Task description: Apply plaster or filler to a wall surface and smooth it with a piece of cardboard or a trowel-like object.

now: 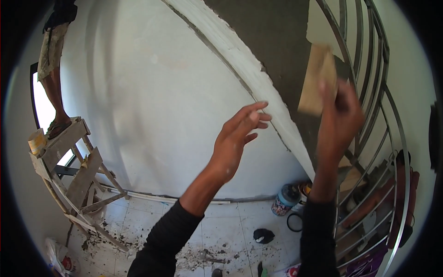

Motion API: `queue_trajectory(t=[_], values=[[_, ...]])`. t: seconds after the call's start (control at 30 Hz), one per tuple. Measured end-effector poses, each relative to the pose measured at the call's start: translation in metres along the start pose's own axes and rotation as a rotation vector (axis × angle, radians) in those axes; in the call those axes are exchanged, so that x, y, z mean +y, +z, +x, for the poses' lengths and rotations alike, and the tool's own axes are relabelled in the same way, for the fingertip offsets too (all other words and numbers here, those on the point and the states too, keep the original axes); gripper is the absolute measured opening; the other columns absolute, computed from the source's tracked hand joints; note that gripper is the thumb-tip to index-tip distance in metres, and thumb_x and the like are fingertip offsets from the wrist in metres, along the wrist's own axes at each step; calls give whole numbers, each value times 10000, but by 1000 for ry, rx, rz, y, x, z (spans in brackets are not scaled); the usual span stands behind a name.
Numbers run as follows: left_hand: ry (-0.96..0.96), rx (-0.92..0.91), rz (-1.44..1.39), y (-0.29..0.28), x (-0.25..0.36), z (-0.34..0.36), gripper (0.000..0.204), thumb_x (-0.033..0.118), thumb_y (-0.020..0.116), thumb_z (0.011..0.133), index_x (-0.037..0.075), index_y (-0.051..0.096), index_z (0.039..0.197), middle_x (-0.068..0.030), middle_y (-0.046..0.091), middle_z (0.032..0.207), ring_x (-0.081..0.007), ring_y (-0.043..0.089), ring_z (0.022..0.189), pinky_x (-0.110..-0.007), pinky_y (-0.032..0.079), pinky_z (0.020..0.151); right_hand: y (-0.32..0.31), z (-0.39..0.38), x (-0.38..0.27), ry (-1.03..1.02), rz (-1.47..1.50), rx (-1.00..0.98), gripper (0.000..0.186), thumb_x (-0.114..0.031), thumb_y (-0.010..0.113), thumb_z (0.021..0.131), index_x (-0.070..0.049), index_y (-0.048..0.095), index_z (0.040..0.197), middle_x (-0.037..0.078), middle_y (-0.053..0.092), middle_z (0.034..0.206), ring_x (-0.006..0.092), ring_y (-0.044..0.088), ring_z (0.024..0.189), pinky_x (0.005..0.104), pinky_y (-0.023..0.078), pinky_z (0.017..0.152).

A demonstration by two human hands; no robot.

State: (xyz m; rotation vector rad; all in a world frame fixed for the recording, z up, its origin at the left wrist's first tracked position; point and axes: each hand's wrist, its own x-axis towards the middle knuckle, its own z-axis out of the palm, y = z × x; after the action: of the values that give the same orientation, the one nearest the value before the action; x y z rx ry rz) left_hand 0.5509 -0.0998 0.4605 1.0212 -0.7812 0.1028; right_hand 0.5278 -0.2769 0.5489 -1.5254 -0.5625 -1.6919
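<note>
My right hand (342, 115) is raised at the right, fingers closed on a folded tan sheet of what looks like sandpaper (312, 87). Motion blurs that sheet and the fingertips, so its surface cannot be made out. It is held up in front of a grey cement surface (277, 41), beside the metal railing. My left hand (233, 138) is lifted near the middle, its fingers apart and holding nothing. Its fingertips overlap the lower edge of a white plastered slanting band (244, 55) in the view; whether they touch it I cannot tell.
Curved metal railing (385, 87) rises along the right. At left, a person's legs (54, 92) stand on a wooden scaffold (69, 138) holding a yellow-and-white container (37, 141). A blue-lidded tub (286, 198) and plaster debris (203, 258) lie on the tiled floor.
</note>
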Motion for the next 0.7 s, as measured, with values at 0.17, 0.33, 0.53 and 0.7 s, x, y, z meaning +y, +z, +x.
queue_trajectory(t=[0.17, 0.33, 0.53, 0.7], values=[[-25, 118, 381, -30, -103, -51, 384, 301, 613, 1001, 62, 592, 1301, -59, 646, 1181, -162, 577, 1152, -360, 472, 969, 65, 145, 73, -262, -145, 24, 265, -252, 760, 859, -3, 735, 945, 46, 658, 673, 118, 575, 587, 296, 451, 587], [-525, 240, 671, -124, -275, -215, 467, 365, 687, 923, 56, 632, 1268, -160, 658, 1228, -307, 618, 1149, -392, 470, 998, 111, 170, 95, -323, -211, 21, 252, -276, 762, 836, -38, 756, 918, 84, 715, 724, 205, 680, 641, 343, 503, 638], [-678, 459, 835, -239, -392, -529, 309, 304, 671, 908, 85, 733, 1116, -126, 729, 851, -227, 601, 610, -432, 516, 594, 131, 175, 95, -208, -161, 117, 273, -306, 740, 851, -47, 762, 937, 92, 728, 754, 246, 709, 688, 369, 524, 674], [-1024, 734, 702, -255, -364, -622, 245, 321, 677, 884, 85, 694, 818, -97, 677, 668, -230, 555, 505, -430, 463, 498, 151, 195, 63, -349, -211, -75, 164, -106, 644, 843, 6, 715, 938, 171, 688, 785, 152, 616, 723, 361, 440, 616]])
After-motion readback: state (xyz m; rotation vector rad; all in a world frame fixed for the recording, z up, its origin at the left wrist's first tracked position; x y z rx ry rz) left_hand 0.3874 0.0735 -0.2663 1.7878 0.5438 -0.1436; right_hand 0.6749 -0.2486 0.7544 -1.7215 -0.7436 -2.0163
